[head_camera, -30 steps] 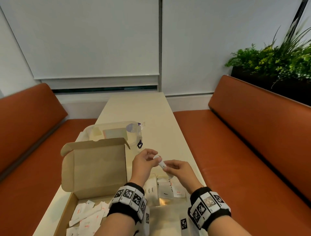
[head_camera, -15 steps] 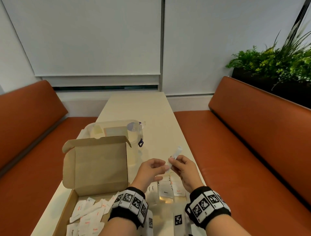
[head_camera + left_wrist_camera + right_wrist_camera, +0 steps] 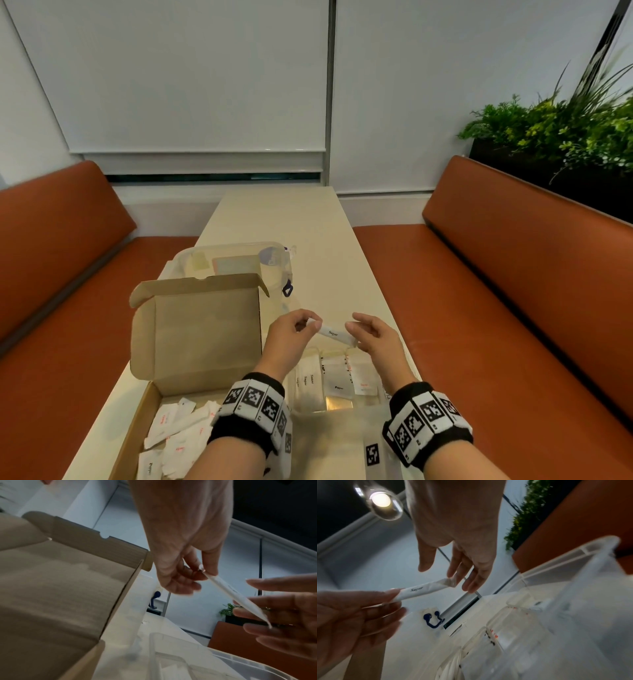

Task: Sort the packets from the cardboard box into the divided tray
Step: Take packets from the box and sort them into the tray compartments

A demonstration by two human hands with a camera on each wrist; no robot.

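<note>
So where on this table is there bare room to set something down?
Bare tabletop beyond the clear tub, toward the window, plus a strip right of it. Crowded near: cardboard box left, divided tray under both hands.

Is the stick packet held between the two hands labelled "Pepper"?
No, the head view shows "Sugar" printed on the stick packet that the left hand pinches at one end and the right hand touches at the other.
</note>
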